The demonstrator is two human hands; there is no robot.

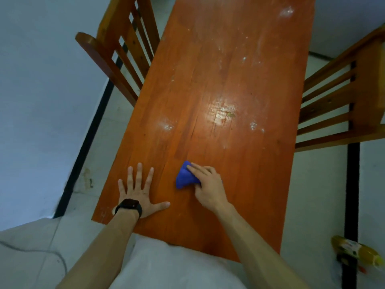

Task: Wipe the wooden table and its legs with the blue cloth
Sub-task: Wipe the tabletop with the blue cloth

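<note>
The long orange-brown wooden table [229,69] runs away from me, with pale dusty smears and a shiny patch near its middle. A small bunched blue cloth [184,176] lies on the near part of the top. My right hand [206,185] grips it, forefinger stretched along its top, the other fingers curled round its right side. My left hand [138,192] lies flat on the table to the cloth's left, fingers spread, a black watch on the wrist. The table legs are hidden under the top.
A wooden slatted chair [123,53] stands at the table's left side and another chair [341,101] at its right. A yellow bottle [356,252] lies on the pale tiled floor at the lower right. A thin cable [41,252] runs across the floor at the lower left.
</note>
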